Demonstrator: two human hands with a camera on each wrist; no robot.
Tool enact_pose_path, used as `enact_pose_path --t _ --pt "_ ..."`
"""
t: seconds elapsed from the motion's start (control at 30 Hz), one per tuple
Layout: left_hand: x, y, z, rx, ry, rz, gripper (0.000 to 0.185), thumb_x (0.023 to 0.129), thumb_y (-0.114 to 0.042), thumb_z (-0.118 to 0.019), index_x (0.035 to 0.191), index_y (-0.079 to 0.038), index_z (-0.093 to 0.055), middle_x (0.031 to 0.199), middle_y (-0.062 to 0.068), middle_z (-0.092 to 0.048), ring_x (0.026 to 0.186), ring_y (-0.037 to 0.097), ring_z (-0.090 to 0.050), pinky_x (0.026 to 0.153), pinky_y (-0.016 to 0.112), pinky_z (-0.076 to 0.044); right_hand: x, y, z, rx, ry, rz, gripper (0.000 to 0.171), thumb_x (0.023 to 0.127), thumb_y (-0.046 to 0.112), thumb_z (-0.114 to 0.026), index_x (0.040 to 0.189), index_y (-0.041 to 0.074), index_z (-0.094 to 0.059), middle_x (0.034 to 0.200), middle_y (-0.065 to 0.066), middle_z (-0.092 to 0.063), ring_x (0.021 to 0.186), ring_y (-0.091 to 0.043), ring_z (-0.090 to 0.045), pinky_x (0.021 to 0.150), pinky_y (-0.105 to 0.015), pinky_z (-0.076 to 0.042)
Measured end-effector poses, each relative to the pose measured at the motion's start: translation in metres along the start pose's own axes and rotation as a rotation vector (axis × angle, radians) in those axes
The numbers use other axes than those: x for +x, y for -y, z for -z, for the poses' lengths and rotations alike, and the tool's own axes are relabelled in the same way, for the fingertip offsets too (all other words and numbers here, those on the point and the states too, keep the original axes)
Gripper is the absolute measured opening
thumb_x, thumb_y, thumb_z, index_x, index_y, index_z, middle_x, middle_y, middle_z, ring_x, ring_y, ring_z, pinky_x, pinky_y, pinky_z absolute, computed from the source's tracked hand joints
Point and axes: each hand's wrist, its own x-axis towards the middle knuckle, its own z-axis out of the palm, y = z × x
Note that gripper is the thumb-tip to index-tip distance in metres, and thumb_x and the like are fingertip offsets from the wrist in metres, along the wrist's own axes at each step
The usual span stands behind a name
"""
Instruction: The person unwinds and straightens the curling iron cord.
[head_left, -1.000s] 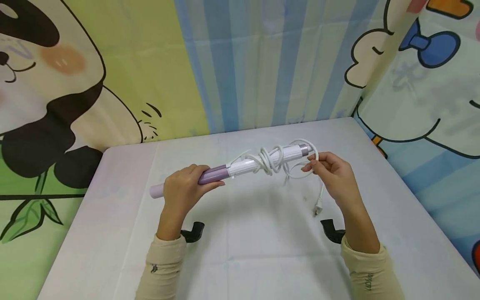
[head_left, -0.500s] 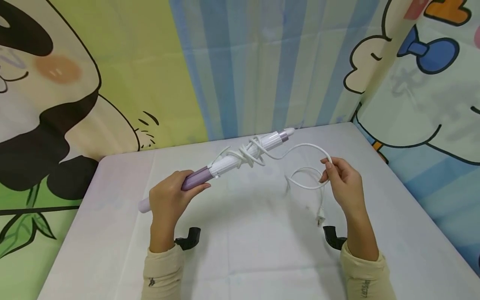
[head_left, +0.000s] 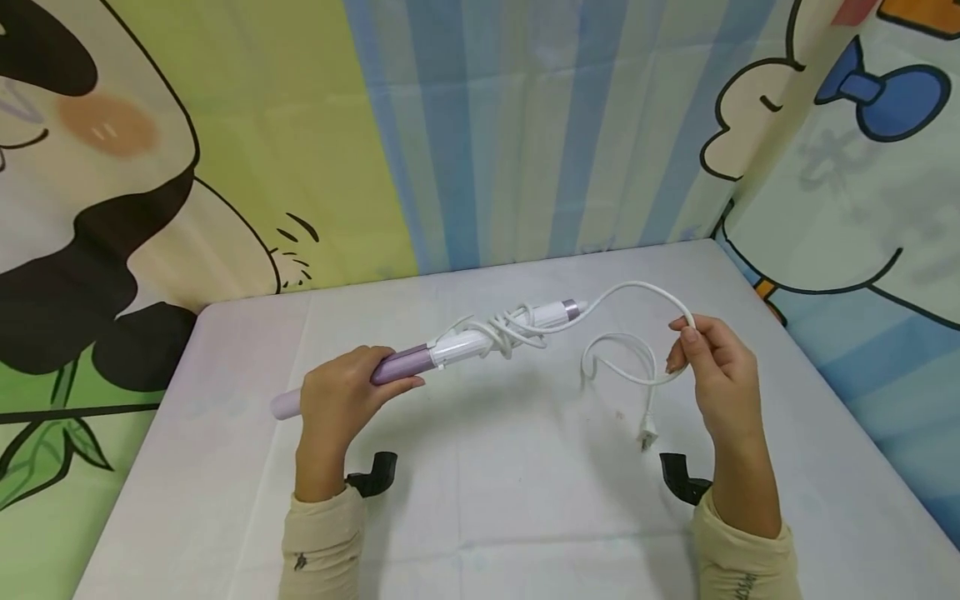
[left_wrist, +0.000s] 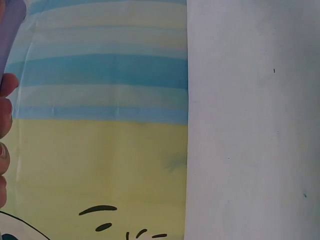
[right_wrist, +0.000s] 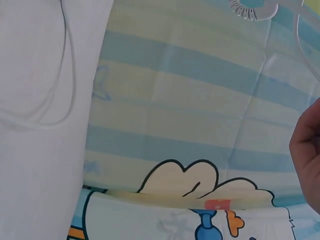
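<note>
A purple-and-white curling iron (head_left: 405,364) is held above the table, tilted up slightly toward its white end. My left hand (head_left: 339,408) grips its purple barrel, fingers wrapped round it; part of that barrel (left_wrist: 11,37) edges into the left wrist view. Several turns of white power cord (head_left: 510,329) circle the white handle. Off to the right, my right hand (head_left: 726,375) pinches the cord between thumb and fingers. One stretch arcs back to the handle, while a loose loop hangs below with the plug (head_left: 647,432) dangling. The right wrist view catches only part of that hand (right_wrist: 306,150).
A white-covered table (head_left: 480,500) spreads beneath both hands. Behind it rises a cartoon-printed cloth backdrop (head_left: 510,133), continuing along the right side. Black curved pieces (head_left: 377,473) show beside both wrists.
My right hand has moved rightward with the cord, stretching a longer length away from the handle. The curling iron shifted left, tipped up steeply, then came back down to a shallower tilt.
</note>
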Motion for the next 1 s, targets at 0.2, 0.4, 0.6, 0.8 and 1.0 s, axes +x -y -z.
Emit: enact_pose_path --t 0.2,0.4,0.6,0.8,1.0 --pt "-0.001 0.0 -0.002 -0.055 0.079 -0.053 0.064 0.069 -0.073 -0.049 0.084 -0.014 -0.069 0.069 -0.001 -0.067 0.052 0.01 -0.055 0.047 0.026 -0.043 0.002 -0.003 0.005 -0.071 -0.106 0.003 0.015 0.095 0.008 -0.045 0.1 0.004 -0.059 0.063 0.002 -0.052 0.062 -0.006 -0.051 0.07 -0.011 -0.045" --pt "-0.002 0.003 -0.001 -0.093 0.085 -0.09 0.061 0.067 -0.072 -0.053 0.082 -0.015 -0.069 0.067 -0.003 -0.066 0.051 0.008 -0.053 0.047 0.025 -0.042 0.006 -0.007 0.012 -0.016 -0.224 -0.057 0.015 0.094 0.011 -0.049 0.1 0.004 -0.06 0.061 0.002 -0.053 0.06 -0.007 -0.053 0.075 -0.013 -0.045" --pt "0.0 0.005 0.001 -0.138 0.088 -0.1 0.047 0.056 -0.054 -0.077 0.082 -0.015 -0.069 0.067 -0.004 -0.065 0.052 0.007 -0.053 0.049 0.025 -0.042 0.011 -0.013 0.016 -0.033 -0.305 -0.134 0.016 0.093 0.017 -0.051 0.1 0.006 -0.061 0.061 0.003 -0.053 0.057 -0.007 -0.052 0.073 -0.012 -0.046" --pt "0.001 0.007 0.007 -0.22 0.061 -0.11 0.057 0.068 -0.066 -0.059 0.083 -0.013 -0.07 0.072 -0.001 -0.068 0.057 0.009 -0.058 0.053 0.026 -0.046 0.015 -0.018 0.024 0.024 -0.357 -0.202 0.016 0.091 0.018 -0.054 0.099 0.006 -0.061 0.061 0.002 -0.053 0.057 -0.008 -0.052 0.068 -0.012 -0.046" --pt "-0.002 0.01 0.016 -0.346 -0.021 -0.101 0.045 0.061 -0.049 -0.077 0.083 -0.01 -0.07 0.074 0.0 -0.069 0.06 0.011 -0.061 0.058 0.024 -0.046 0.017 -0.024 0.03 -0.017 -0.376 -0.293 0.016 0.091 0.02 -0.053 0.1 0.008 -0.061 0.062 0.002 -0.054 0.057 -0.008 -0.052 0.065 -0.01 -0.046"
